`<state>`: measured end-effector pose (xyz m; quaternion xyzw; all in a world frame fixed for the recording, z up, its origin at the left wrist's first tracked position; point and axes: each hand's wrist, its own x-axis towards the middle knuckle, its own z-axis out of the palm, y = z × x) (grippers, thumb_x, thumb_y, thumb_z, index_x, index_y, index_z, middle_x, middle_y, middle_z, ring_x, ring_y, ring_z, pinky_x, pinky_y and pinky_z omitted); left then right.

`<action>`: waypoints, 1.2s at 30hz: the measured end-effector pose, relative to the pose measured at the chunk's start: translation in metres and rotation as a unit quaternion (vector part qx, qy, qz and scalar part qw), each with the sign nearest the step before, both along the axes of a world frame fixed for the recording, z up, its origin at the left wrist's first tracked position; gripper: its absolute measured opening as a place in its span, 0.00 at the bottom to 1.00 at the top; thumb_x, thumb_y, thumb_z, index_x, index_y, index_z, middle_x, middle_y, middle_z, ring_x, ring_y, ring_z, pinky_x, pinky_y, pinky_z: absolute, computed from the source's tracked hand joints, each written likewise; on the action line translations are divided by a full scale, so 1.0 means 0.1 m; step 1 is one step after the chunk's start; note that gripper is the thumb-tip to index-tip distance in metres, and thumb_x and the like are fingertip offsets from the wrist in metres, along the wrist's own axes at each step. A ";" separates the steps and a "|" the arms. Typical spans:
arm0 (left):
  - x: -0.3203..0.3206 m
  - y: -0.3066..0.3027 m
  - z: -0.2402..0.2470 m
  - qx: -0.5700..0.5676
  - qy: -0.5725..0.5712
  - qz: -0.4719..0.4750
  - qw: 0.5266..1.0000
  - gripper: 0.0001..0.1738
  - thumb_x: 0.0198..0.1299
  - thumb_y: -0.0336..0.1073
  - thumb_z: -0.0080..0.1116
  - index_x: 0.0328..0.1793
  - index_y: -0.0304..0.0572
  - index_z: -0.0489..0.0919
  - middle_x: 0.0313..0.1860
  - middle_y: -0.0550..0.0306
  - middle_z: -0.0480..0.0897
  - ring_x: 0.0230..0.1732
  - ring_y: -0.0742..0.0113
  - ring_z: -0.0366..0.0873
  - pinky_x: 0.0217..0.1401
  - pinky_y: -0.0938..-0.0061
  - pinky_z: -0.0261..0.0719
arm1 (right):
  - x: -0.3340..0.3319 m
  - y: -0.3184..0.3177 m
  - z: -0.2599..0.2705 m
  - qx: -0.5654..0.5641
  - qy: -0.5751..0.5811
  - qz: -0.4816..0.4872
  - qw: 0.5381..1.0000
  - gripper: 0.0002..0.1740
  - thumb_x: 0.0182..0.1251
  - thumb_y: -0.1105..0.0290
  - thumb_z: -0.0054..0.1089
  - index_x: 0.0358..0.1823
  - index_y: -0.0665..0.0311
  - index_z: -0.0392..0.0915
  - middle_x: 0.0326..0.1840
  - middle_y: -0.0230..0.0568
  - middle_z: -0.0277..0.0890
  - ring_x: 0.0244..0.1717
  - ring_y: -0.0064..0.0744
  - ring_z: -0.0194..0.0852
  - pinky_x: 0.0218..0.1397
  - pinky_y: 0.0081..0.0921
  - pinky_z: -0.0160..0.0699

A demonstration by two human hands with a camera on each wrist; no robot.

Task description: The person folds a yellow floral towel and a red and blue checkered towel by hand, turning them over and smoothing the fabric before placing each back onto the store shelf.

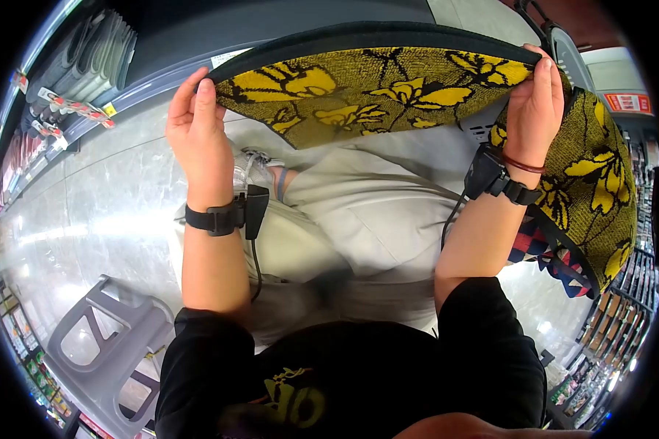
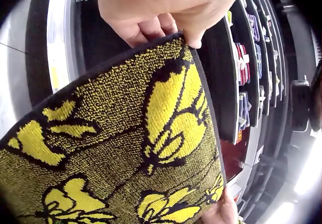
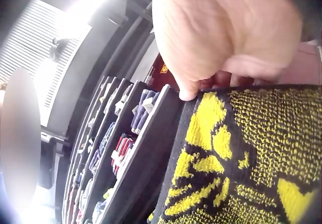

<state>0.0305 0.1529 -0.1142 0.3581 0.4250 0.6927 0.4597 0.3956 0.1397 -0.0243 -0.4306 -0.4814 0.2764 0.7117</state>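
A dark olive mat (image 1: 373,91) with yellow flowers and a black border is held up flat before me. My left hand (image 1: 198,124) pinches its left corner, thumb on the patterned side. My right hand (image 1: 536,99) pinches the right corner, where the mat folds and hangs down the right side (image 1: 593,183). The left wrist view shows fingers gripping the mat's black edge (image 2: 166,38), with the flower pattern (image 2: 126,148) below. The right wrist view shows the right hand (image 3: 226,38) holding the mat's corner (image 3: 241,148).
Below the mat are my light trousers (image 1: 359,219) and a shiny tiled floor (image 1: 102,205). A grey plastic stool (image 1: 106,351) stands at lower left. Shop shelves with packaged goods (image 1: 73,66) line the upper left, and more racks (image 1: 608,322) run along the right.
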 end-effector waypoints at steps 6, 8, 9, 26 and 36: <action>0.02 -0.01 0.02 -0.002 0.006 0.012 1.000 0.16 0.69 0.33 0.57 0.60 0.33 0.77 0.40 0.60 0.81 0.40 0.76 0.77 0.47 0.80 0.76 | 0.00 0.01 -0.03 -0.008 0.002 -0.037 0.999 0.17 0.78 0.64 0.49 0.53 0.72 0.77 0.46 0.36 0.80 0.45 0.21 0.77 0.48 0.15 0.74; 0.10 -0.06 0.13 0.016 0.085 0.026 0.996 0.17 0.69 0.33 0.58 0.60 0.33 0.77 0.36 0.61 0.81 0.40 0.77 0.77 0.48 0.80 0.76 | 0.07 0.03 -0.07 -0.003 -0.002 -0.058 0.998 0.16 0.77 0.65 0.51 0.53 0.72 0.78 0.46 0.36 0.81 0.45 0.20 0.78 0.47 0.14 0.75; 0.11 -0.08 0.17 0.026 0.124 0.032 0.991 0.17 0.68 0.33 0.58 0.61 0.33 0.77 0.34 0.62 0.82 0.40 0.77 0.77 0.49 0.79 0.76 | 0.10 0.03 -0.07 0.000 -0.006 -0.070 0.998 0.16 0.77 0.66 0.52 0.53 0.72 0.78 0.47 0.36 0.81 0.46 0.20 0.78 0.46 0.13 0.75; -2.09 -1.19 1.42 0.244 0.251 -0.109 0.930 0.11 0.55 0.22 0.67 0.41 0.38 0.76 0.48 0.41 0.85 0.50 0.47 0.83 0.60 0.52 0.78 | -0.54 -0.91 0.27 0.039 -0.060 0.144 0.987 0.08 0.64 0.81 0.54 0.42 0.70 0.81 0.38 0.38 0.76 0.32 0.23 0.67 0.36 0.16 0.66; -2.57 -3.44 1.23 -0.109 0.240 -0.284 0.922 0.15 0.38 0.30 0.81 0.22 0.43 0.80 0.28 0.50 0.87 0.36 0.56 0.88 0.53 0.60 0.80 | -1.16 -1.83 -0.19 -0.053 -0.150 0.690 0.706 0.12 0.45 0.69 0.80 0.32 0.61 0.88 0.29 0.34 0.84 0.27 0.31 0.78 0.29 0.26 0.68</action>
